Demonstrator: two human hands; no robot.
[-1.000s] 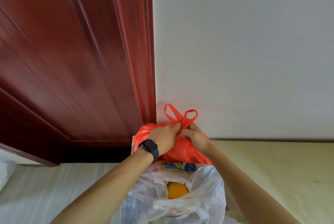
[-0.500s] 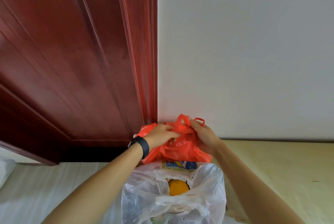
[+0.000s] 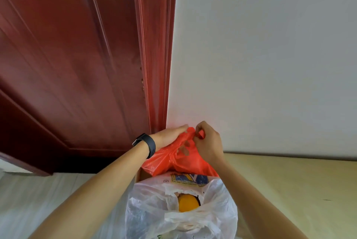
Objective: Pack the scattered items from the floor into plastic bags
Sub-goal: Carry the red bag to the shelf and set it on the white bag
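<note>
An orange-red plastic bag (image 3: 173, 159) sits low in the middle of the view, against the wall corner. My left hand (image 3: 170, 135), with a black watch on its wrist, lies over the bag's top left with its fingers stretched out along the plastic. My right hand (image 3: 207, 142) pinches the bag's bunched handles at the top right. In front of it stands a translucent white plastic bag (image 3: 183, 211), tied loosely, with a round orange item (image 3: 188, 203) showing through its gap and a blue and yellow package (image 3: 190, 179) at its back.
A dark red wooden door (image 3: 77, 65) fills the left side, its frame (image 3: 156, 55) meeting a white wall (image 3: 270, 55). Pale yellow floor (image 3: 309, 190) runs to the right, light grey floor (image 3: 38, 196) to the left.
The bag's handle loops, upright a second ago, are now pulled down and bunched. Both hands have shifted up and right, and my left fingers have stretched out flat.
</note>
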